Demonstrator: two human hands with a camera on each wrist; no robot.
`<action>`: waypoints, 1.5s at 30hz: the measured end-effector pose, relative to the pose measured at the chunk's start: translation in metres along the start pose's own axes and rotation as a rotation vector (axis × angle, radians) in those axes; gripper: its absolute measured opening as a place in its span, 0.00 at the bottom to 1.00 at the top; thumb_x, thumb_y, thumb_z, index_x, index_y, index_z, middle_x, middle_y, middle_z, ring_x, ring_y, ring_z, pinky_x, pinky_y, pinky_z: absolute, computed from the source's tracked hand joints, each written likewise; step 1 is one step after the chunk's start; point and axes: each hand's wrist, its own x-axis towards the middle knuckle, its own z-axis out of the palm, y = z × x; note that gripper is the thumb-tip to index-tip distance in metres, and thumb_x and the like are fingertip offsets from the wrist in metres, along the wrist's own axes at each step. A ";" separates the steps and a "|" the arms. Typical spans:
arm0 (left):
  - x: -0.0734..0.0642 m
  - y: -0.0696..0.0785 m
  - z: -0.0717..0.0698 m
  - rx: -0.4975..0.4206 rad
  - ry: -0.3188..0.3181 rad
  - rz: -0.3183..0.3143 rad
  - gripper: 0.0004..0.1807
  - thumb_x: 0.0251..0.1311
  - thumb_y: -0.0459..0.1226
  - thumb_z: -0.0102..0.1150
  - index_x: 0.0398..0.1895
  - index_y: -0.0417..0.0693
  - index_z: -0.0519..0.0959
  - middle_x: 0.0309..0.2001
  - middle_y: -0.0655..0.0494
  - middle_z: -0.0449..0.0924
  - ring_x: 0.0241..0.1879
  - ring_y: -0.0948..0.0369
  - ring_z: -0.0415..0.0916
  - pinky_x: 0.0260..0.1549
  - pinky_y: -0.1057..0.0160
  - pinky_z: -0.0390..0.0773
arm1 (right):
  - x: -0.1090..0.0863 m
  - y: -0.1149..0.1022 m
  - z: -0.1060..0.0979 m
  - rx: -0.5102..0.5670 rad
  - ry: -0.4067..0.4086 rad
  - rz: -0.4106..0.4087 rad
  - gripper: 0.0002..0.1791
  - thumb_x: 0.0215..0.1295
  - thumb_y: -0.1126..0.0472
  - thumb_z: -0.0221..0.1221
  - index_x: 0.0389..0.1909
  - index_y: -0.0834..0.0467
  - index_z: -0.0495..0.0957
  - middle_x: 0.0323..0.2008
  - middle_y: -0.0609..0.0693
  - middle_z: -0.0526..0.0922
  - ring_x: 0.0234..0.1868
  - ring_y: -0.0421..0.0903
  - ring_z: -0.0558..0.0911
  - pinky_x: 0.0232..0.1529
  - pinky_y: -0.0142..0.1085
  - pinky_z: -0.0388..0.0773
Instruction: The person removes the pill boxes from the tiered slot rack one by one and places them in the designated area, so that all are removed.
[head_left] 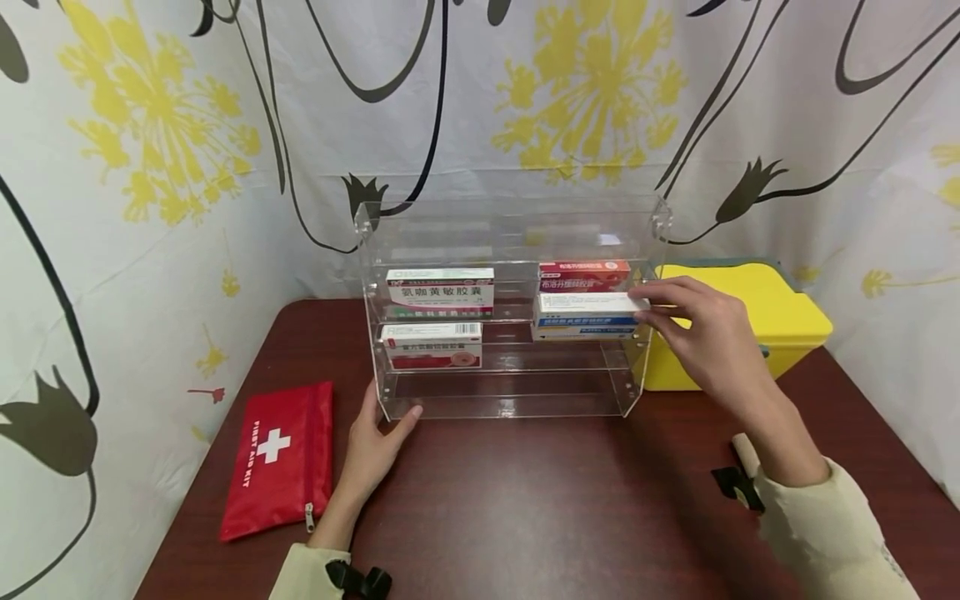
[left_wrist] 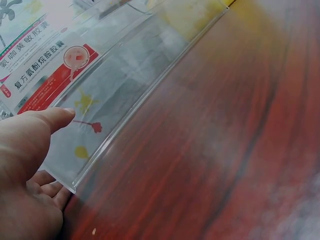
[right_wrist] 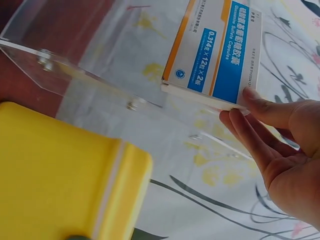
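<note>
A clear acrylic display rack [head_left: 507, 407] with stepped shelves stands on the table. My right hand [head_left: 708, 333] pinches the right end of a white and blue capsule box [head_left: 588, 315], thumb on its printed face and fingertips at its end in the right wrist view. That box overlaps a red medicine box [head_left: 585, 268] behind it. At the rack's lower left corner, my left hand [head_left: 377, 446] grips the side panel, thumb inside and fingers outside. Above that hand sit a white and red medicine box [head_left: 431, 346] and, one tier higher, a white and green box [head_left: 441, 293].
To the left lies a red first aid pouch [head_left: 288, 458] with a zipper. A yellow bin [head_left: 750, 317] stands close behind the rack's right side. Patterned cloth [head_left: 465, 125] hangs at the back and sides of the dark wooden table [head_left: 525, 508].
</note>
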 end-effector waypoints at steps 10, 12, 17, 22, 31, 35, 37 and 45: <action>-0.002 -0.003 -0.001 -0.002 0.009 -0.003 0.44 0.59 0.46 0.69 0.75 0.67 0.56 0.67 0.49 0.69 0.65 0.54 0.67 0.61 0.46 0.65 | 0.000 -0.015 -0.017 -0.033 0.030 0.003 0.21 0.51 0.71 0.72 0.47 0.56 0.86 0.44 0.46 0.84 0.42 0.44 0.84 0.44 0.15 0.68; -0.002 -0.003 -0.001 -0.005 0.009 -0.004 0.44 0.59 0.46 0.69 0.75 0.68 0.56 0.66 0.49 0.69 0.65 0.55 0.67 0.61 0.47 0.64 | -0.003 -0.017 -0.020 0.008 0.015 0.020 0.22 0.49 0.71 0.73 0.48 0.55 0.86 0.44 0.45 0.84 0.42 0.41 0.83 0.43 0.16 0.70; -0.002 -0.003 -0.001 -0.003 0.005 0.003 0.43 0.59 0.46 0.68 0.75 0.69 0.56 0.67 0.52 0.69 0.65 0.57 0.66 0.62 0.49 0.63 | -0.017 -0.015 -0.025 0.150 -0.081 0.117 0.22 0.50 0.70 0.73 0.46 0.49 0.86 0.42 0.43 0.85 0.39 0.34 0.83 0.39 0.20 0.75; -0.001 -0.003 -0.002 0.003 0.013 0.012 0.43 0.59 0.47 0.68 0.75 0.70 0.55 0.67 0.53 0.69 0.65 0.58 0.66 0.62 0.50 0.63 | -0.035 -0.006 -0.018 0.225 -0.269 0.213 0.17 0.55 0.66 0.71 0.45 0.48 0.86 0.38 0.43 0.86 0.32 0.40 0.83 0.32 0.26 0.78; 0.000 -0.001 -0.001 0.007 0.009 0.034 0.43 0.59 0.46 0.68 0.75 0.68 0.56 0.67 0.51 0.69 0.65 0.56 0.67 0.61 0.48 0.65 | -0.073 0.024 0.022 0.275 -0.613 0.281 0.07 0.62 0.54 0.66 0.40 0.46 0.87 0.34 0.37 0.85 0.31 0.40 0.78 0.30 0.32 0.75; 0.001 -0.002 0.000 0.005 0.008 0.030 0.44 0.59 0.47 0.69 0.75 0.68 0.56 0.67 0.52 0.69 0.65 0.57 0.66 0.61 0.48 0.64 | -0.085 0.037 0.037 0.332 -0.720 0.315 0.08 0.63 0.53 0.65 0.41 0.49 0.87 0.35 0.38 0.86 0.34 0.39 0.80 0.33 0.32 0.76; 0.001 -0.002 0.000 0.002 0.011 0.028 0.44 0.58 0.47 0.69 0.75 0.68 0.56 0.67 0.53 0.68 0.65 0.57 0.65 0.62 0.48 0.63 | -0.089 0.042 0.042 0.353 -0.748 0.322 0.08 0.64 0.54 0.65 0.41 0.51 0.87 0.35 0.40 0.86 0.35 0.39 0.81 0.35 0.33 0.78; 0.001 -0.001 -0.001 0.005 0.016 0.029 0.45 0.58 0.48 0.69 0.75 0.66 0.56 0.66 0.51 0.69 0.65 0.56 0.66 0.62 0.47 0.62 | -0.094 0.047 0.055 0.287 -0.742 0.314 0.08 0.64 0.56 0.65 0.40 0.52 0.88 0.36 0.41 0.85 0.36 0.37 0.82 0.35 0.33 0.79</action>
